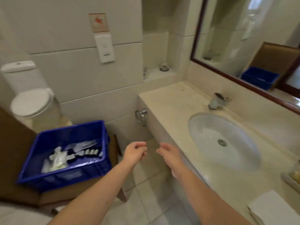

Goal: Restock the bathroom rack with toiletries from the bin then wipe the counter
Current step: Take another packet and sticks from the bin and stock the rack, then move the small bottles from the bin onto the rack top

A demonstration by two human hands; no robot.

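Note:
A blue plastic bin [40, 169] sits on a brown chair at the lower left. Inside it lie small dark-capped bottles [87, 152] and clear wrapped toiletries [57, 159]. The beige stone counter [168, 108] runs along the right with an oval sink [243, 153] set in it. My left hand [135, 154] hovers in mid air between bin and counter, fingers loosely curled, holding nothing. My right hand [170, 154] hangs beside it near the counter's front edge, fingers relaxed and empty. No rack is plainly in view.
A chrome tap [216, 101] stands behind the sink under a framed mirror [243, 38]. A white toilet [30, 101] is at the left. A small glass item [164, 67] sits in a wall niche. A folded white cloth [274, 208] lies on the counter at the lower right.

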